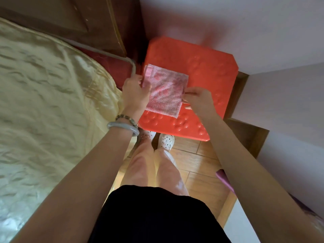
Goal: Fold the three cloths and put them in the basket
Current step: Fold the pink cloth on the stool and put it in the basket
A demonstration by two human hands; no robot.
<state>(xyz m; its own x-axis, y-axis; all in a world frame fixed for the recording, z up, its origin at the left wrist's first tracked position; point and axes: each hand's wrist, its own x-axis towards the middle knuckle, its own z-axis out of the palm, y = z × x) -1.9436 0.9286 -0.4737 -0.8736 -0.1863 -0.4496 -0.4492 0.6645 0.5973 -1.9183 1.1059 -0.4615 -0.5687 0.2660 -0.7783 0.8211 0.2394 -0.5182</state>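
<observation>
A small pink cloth [165,90] with a darker pink pattern lies folded into a rough square on a red plastic stool [206,67]. My left hand [135,92] grips the cloth's left edge, thumb on top. My right hand [198,99] pinches its right edge near the lower corner. No other cloth shows, and no basket is in view.
A bed with a cream satin cover [43,102] fills the left side, with a dark wooden headboard [78,20] behind it. White walls [263,32] close in behind and to the right of the stool. My legs and white clogs [165,141] stand on wooden floor [198,165].
</observation>
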